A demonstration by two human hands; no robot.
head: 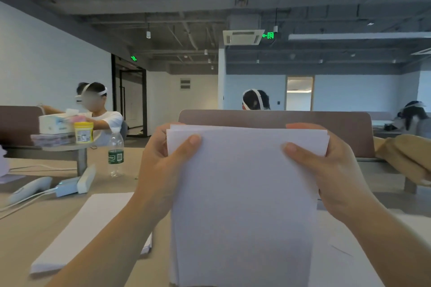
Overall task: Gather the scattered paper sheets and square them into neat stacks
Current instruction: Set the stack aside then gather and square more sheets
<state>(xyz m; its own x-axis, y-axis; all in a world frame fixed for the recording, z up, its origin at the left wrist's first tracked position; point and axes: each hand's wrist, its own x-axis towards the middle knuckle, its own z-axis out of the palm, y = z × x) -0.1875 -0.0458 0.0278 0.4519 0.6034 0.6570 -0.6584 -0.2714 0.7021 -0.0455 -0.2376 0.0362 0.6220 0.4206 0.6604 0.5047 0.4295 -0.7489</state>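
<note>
- Both hands are up on one sheaf of paper [242, 205]. It's held upright dead centre in front of the camera, blank side facing the viewer.
- The left hand [158, 170] grips the sheaf's left edge, around 10 o'clock on the sheet. The thumb lies flat across the front near the top corner, and the other fingers wrap round the back where I can't see them.
- The right hand [331, 170] does the mirror thing at 2 o'clock. Its thumb is pressed on the front, with one fingertip peeking over the top edge from behind.
- The top edge isn't flush; a few sheets poke up staggered behind the front one.
- The bottom edge drops to the frame's lower border, so I can't tell whether it sits on the table [23, 235].
- At 8 o'clock from the sheaf, a flat stack [88, 228] of white paper lies on the table, partly under the left forearm.
- At 4 o'clock, some loose sheets [345, 258] lie flat under the right forearm, overlapping unevenly.
- Further out at 9 o'clock, a water bottle [116, 151] stands upright, with a white adapter [67, 187] and its cables near it.
- Past those, at 10 o'clock, a yellow tub [84, 132] sits just beside a tissue box [56, 123] on a raised shelf.
- At 12 o'clock behind the sheaf is a brown divider panel [349, 128], with a person's head [256, 100] above it.
- A tan cloth [405, 156] sits at 3 o'clock.
</note>
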